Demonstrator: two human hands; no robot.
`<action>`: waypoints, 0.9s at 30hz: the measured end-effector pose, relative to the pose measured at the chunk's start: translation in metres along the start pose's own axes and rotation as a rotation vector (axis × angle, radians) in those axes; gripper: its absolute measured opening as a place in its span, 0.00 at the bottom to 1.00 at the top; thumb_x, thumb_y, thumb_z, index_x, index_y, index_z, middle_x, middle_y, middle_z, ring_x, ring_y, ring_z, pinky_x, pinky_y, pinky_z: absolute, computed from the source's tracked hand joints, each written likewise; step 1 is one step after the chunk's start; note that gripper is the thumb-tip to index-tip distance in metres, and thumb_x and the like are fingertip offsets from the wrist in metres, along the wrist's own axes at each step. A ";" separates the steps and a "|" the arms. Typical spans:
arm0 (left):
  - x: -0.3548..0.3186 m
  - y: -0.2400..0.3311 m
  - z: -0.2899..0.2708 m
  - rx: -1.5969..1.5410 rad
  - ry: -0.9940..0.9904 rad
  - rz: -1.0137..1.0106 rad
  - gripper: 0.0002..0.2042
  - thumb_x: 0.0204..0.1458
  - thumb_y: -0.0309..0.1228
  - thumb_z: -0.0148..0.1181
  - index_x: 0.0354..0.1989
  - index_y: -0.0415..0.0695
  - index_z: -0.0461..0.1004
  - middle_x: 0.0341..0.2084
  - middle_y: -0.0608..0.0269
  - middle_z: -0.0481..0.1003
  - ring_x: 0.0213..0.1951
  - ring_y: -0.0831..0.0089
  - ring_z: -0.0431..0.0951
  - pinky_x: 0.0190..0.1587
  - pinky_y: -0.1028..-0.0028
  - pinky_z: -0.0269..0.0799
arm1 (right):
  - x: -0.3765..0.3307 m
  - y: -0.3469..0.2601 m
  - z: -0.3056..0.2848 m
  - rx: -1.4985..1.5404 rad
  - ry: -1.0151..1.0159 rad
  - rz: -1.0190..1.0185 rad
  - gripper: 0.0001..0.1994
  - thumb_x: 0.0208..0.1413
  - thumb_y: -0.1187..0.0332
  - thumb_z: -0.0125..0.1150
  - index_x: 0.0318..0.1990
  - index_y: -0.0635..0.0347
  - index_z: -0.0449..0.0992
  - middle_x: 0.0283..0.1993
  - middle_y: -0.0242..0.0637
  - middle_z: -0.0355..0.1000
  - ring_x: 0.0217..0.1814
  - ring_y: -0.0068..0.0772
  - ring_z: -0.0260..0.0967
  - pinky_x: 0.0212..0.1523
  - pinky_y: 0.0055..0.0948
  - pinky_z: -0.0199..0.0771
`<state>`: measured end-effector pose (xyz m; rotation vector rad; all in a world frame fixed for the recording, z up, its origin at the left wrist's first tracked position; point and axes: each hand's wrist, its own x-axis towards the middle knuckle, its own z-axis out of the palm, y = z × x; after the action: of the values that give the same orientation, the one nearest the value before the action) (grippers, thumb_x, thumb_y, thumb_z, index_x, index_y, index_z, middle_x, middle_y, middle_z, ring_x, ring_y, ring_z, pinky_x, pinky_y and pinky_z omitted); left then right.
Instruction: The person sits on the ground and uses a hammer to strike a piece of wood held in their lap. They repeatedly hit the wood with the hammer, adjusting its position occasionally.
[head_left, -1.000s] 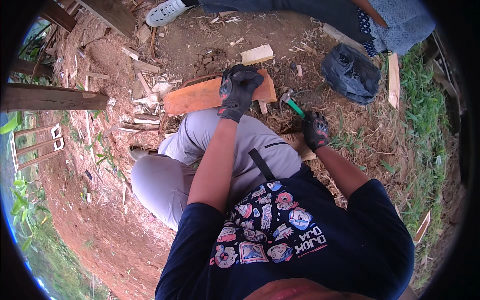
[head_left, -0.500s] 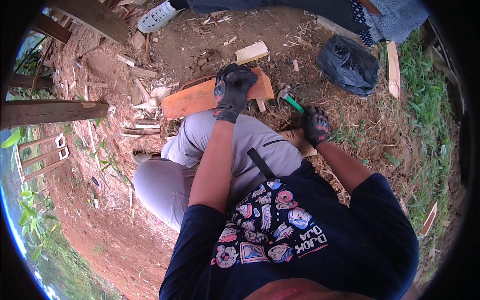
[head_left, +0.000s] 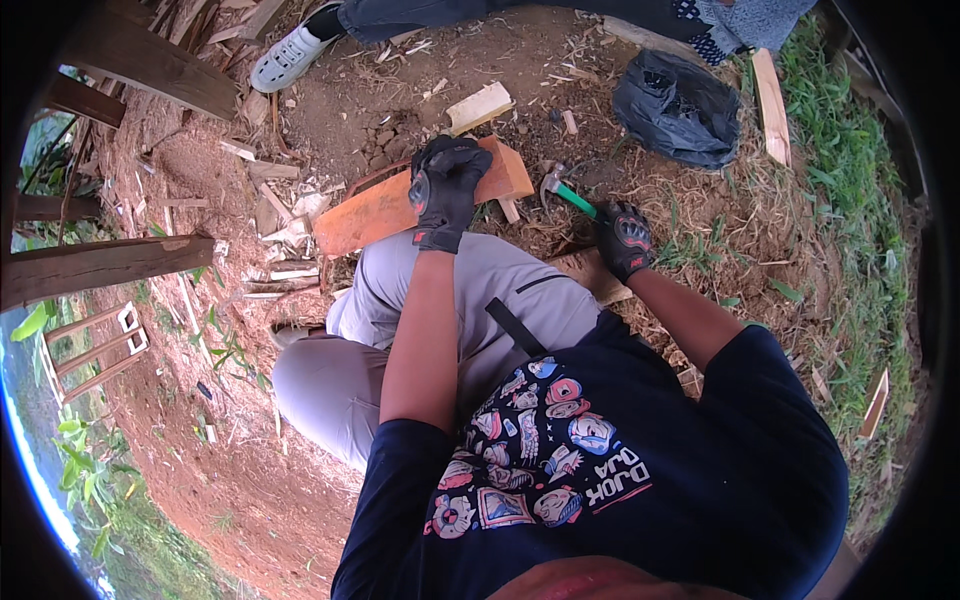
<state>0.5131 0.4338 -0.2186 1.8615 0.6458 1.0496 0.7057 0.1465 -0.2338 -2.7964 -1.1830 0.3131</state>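
An orange-brown block of wood (head_left: 370,212) lies slantwise in front of my knees. Over its right half my left hand (head_left: 447,188) rests in a black glove, fingers curled together; what they pinch, if anything, is hidden. My right hand (head_left: 624,240), gloved too, is closed round the green handle of a claw hammer (head_left: 572,196). The metal head of the hammer is low over the soil, to the right of the block's end and apart from it.
A pale wood offcut (head_left: 480,108) lies beyond the block. Farther right are a black plastic bag (head_left: 677,108) and a plank (head_left: 770,108). Another person's white shoe (head_left: 290,58) shows at the top. Wooden posts (head_left: 105,268) jut in from the left, near a small wooden frame (head_left: 95,348).
The whole view has shifted slightly, with most things now a little farther left. My left hand stays on the block, and my right hand still grips the hammer.
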 end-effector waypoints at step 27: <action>-0.001 -0.003 -0.006 0.058 -0.024 0.042 0.07 0.47 0.29 0.74 0.36 0.46 0.89 0.40 0.57 0.86 0.46 0.57 0.85 0.50 0.59 0.81 | -0.002 0.004 0.007 0.007 0.071 -0.066 0.15 0.65 0.60 0.61 0.54 0.51 0.86 0.52 0.49 0.83 0.56 0.59 0.79 0.58 0.55 0.77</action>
<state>0.5071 0.4368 -0.2203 1.9425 0.6310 1.0435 0.7053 0.1427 -0.2411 -2.7310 -1.2524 0.2104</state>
